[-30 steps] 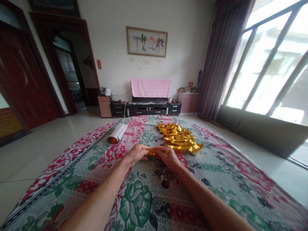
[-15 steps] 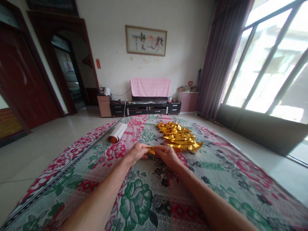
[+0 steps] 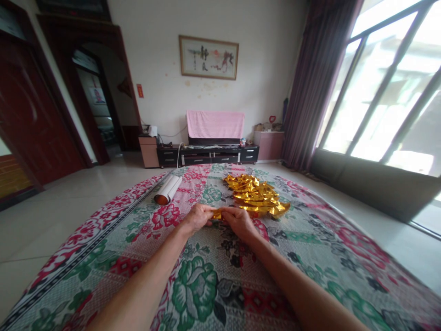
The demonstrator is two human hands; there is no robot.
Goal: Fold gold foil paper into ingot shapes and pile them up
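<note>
Between my two hands is a small piece of gold foil paper (image 3: pixel 217 214), gripped at both ends. My left hand (image 3: pixel 200 217) pinches its left end, and my right hand (image 3: pixel 237 220) pinches the right end; the fingers cover most of it. Just beyond my right hand lies a pile of folded gold foil ingots (image 3: pixel 257 195), shiny and pointed at the ends. To the left, a roll of white-backed sheets (image 3: pixel 168 189) lies on its side, with an orange-gold inside showing at its near end.
A flowered cloth (image 3: pixel 196 287) in red, green and grey covers the rounded surface under my hands. Past its far edge stand a low black cabinet (image 3: pixel 198 160) and a pink cloth (image 3: pixel 216 124) draped over a screen-like object. A window (image 3: pixel 379 92) is on the right.
Both hands stay in nearly the same place, still pinching the gold foil paper. Only slight finger movement shows; the pile and the roll are unmoved.
</note>
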